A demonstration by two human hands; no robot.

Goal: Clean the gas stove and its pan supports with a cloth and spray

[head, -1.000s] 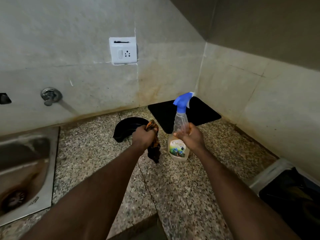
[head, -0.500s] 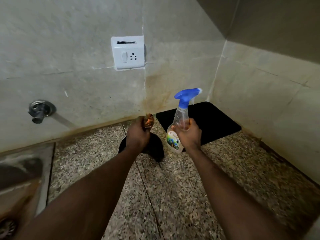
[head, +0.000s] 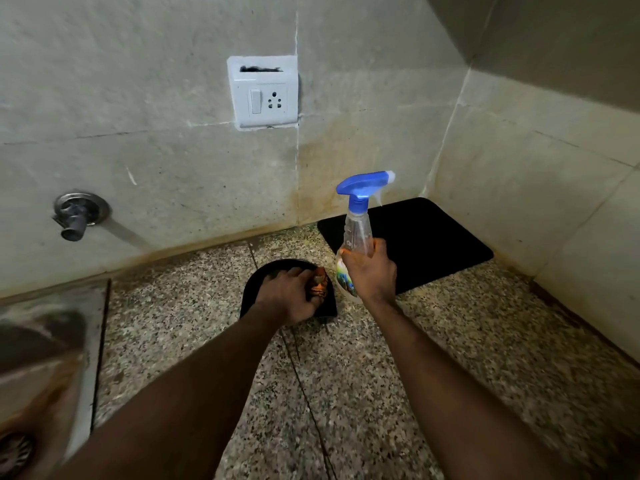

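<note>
While our left hand bunches the cloth, our right hand grips the spray bottle upright, ready to spray.

The spray bottle (clear, blue trigger head, colourful label) is held nearly upright just above the speckled counter, nozzle pointing right. Just left of it, the cloth, orange-brown and crumpled, lies pressed on a black piece.

Spray bottle at worktop rear, mat in right rear corner behind it; sink at left edge.
</note>
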